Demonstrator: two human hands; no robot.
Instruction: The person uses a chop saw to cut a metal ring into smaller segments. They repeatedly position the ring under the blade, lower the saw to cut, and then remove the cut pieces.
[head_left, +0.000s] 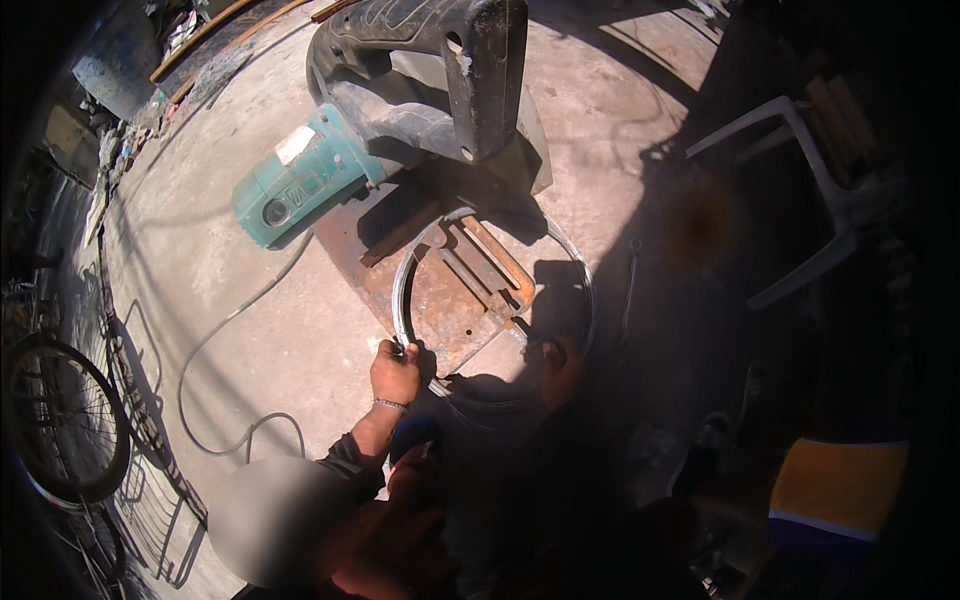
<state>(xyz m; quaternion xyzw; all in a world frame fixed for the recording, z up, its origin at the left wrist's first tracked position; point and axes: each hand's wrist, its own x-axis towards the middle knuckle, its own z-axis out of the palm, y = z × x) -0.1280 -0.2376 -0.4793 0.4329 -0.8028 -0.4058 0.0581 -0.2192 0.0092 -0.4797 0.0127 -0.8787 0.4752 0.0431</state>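
Note:
My left hand (pixel 393 375), with a bracelet at the wrist, is closed round the near left side of a silver metal hoop (pixel 401 290). The hoop encircles the rusty vise (pixel 485 262) on the base plate (pixel 440 330) of a cut-off saw. Above it stand the saw's black handle and guard (pixel 488 85) and its teal motor housing (pixel 300 180). In deep shadow, my right hand (pixel 558 372) is beside the near end of the vise, inside the hoop's right side. Its fingers are mostly dark, so its grip cannot be made out.
A grey cord (pixel 190 350) loops over the concrete floor left of the saw. Bicycle wheels (pixel 68 420) stand at the far left. On the right are a wrench (pixel 631 285), a pale chair frame (pixel 825 185) and a yellow cloth-like panel (pixel 840 485). A blurred rounded shape (pixel 285 520) fills the lower left.

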